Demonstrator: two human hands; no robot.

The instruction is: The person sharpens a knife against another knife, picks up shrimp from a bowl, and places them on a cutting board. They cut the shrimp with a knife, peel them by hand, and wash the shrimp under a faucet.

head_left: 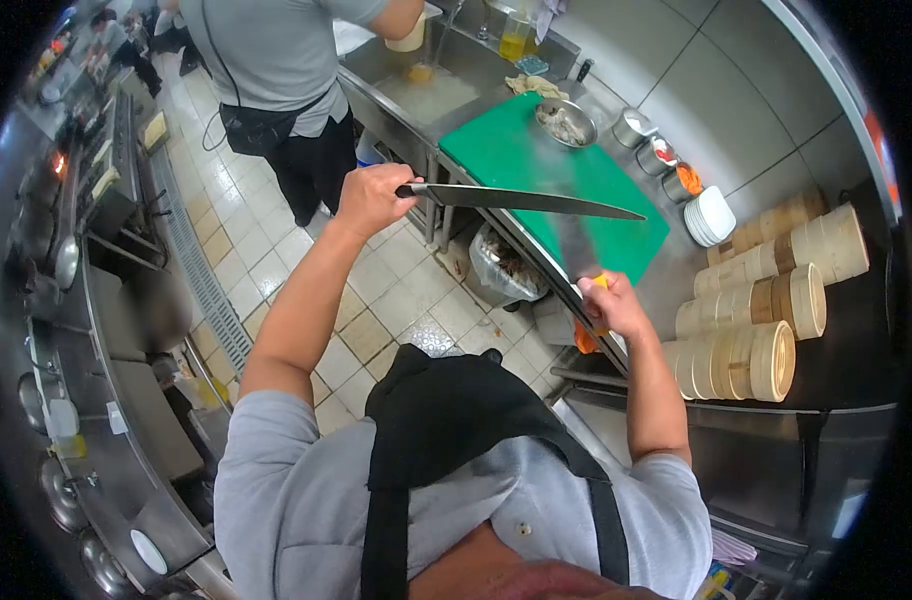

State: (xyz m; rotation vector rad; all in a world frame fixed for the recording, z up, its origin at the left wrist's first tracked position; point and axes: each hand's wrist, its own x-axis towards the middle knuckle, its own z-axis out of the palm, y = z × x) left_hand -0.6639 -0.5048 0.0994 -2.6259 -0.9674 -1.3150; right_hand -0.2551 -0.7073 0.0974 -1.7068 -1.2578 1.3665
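Observation:
My left hand [376,198] is closed around the black handle of a large knife [516,199], whose long blade points right across the front of the green cutting board [496,140]. Lower and to the right, my right hand [618,306] grips the yellow handle of a second blade [576,245]. That blade is blurred and reaches up toward the knife, passing beneath it in view; whether the two touch I cannot tell. A metal bowl [566,123] with pale food in it rests on the board's far part.
Another person [276,60] stands at the sink [426,95], ahead and left. Metal containers [634,128], stacked white dishes [710,216] and bamboo steamers [741,362] line the right. A bin with a plastic liner [506,265] sits under the counter. Stoves run along the left.

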